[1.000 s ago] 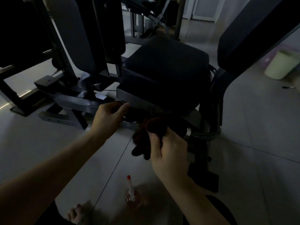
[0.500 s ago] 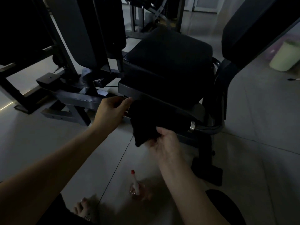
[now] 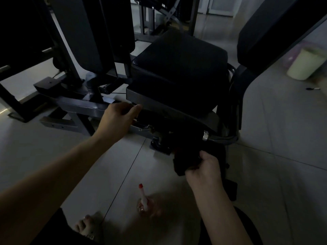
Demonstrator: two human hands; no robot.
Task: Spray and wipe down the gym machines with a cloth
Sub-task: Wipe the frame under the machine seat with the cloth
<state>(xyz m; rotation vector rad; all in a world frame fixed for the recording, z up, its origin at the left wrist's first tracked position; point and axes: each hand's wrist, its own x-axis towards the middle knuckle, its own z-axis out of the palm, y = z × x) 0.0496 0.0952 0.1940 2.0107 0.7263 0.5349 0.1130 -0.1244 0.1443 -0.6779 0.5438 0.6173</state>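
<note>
A gym machine with a black padded seat [image 3: 180, 68] and a grey steel frame [image 3: 79, 106] fills the middle of the dim head view. My left hand [image 3: 118, 119] rests on the frame just under the seat's front left corner, its fingers curled over the edge. My right hand [image 3: 203, 168] grips a dark bunched cloth [image 3: 185, 161] low under the seat's front right, beside the seat post and its chrome knob [image 3: 205, 135]. A spray bottle [image 3: 144, 200] with a red-tipped white nozzle stands on the floor tiles between my arms.
A black backrest pad [image 3: 276, 29] rises at the upper right. A pale bin [image 3: 304, 66] and a pen [image 3: 313, 88] lie on the floor at the far right. More machine frames [image 3: 168, 13] stand behind. My bare foot [image 3: 88, 227] shows at the bottom.
My right hand has carried the cloth down and to the right, from the seat's front underside to beside the seat post. The left hand has stayed on the frame.
</note>
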